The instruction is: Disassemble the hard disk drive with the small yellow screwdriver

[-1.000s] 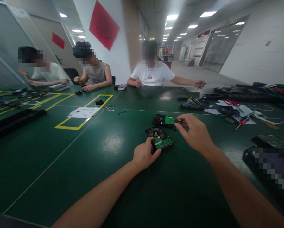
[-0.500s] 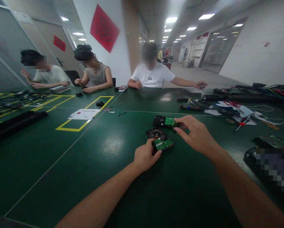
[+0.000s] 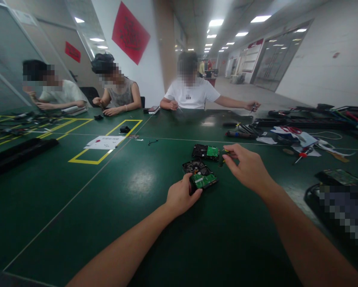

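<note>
My left hand (image 3: pixel 180 196) is closed on the left edge of a hard drive (image 3: pixel 205 180), thumb near and fingers on the far side. The drive lies on the table with its green circuit board and round black part facing up. Just behind it lies a second hard drive (image 3: pixel 205 152), black with a green board at its right end. To the right of both, my right hand (image 3: pixel 243 163) is held in a pinch, thumb and fingers close together. Something small with yellowish bits shows at the fingertips, too small to name. Neither drive is touched by that hand.
The green table (image 3: pixel 131 223) bears a white paper sheet (image 3: pixel 103 142) inside yellow tape, left. A red-handled screwdriver (image 3: pixel 303 154), cables (image 3: pixel 246 129) and a circuit board (image 3: pixel 343 176) lie right. A black bar (image 3: pixel 20 157) lies far left. Three people sit opposite.
My right hand has drawn slightly right, away from the end of the rear drive. A gap now shows between them. My left hand keeps its hold; the whole view has shifted a little.
</note>
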A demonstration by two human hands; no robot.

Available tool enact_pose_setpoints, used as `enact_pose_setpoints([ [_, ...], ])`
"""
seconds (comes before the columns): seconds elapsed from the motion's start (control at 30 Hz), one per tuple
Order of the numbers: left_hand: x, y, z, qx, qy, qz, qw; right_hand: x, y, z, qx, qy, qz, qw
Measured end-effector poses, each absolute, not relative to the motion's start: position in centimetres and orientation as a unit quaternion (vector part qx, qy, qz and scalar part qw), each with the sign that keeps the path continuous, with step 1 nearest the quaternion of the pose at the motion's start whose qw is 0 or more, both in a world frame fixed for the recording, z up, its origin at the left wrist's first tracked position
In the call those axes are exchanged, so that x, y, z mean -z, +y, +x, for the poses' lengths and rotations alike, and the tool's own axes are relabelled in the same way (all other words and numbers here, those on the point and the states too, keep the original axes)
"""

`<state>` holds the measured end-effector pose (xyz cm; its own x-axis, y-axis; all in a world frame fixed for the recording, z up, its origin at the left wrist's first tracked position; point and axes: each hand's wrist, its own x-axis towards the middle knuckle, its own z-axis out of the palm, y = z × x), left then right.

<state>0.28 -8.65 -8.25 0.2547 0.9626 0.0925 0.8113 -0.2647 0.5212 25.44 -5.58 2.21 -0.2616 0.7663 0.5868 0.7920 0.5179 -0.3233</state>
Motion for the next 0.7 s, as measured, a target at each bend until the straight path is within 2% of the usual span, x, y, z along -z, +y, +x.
enact_pose_setpoints([
  [0.27, 8.76, -8.24, 0.33, -0.208, 0.578, 0.765, 0.194, -2.12, -5.55, 25.10, 0.049, -0.807, -0.462, 0.364],
  [0.43, 8.55, -8.30, 0.30, -0.212, 0.575, 0.764, 0.201, -2.36, -5.65, 25.45, 0.020, -0.814, -0.452, 0.365],
  [0.7, 8.42, -8.10, 0.03, -0.227, 0.564, 0.761, 0.224, -2.38, -5.42, 25.33, 0.065, -0.812, -0.449, 0.368],
])
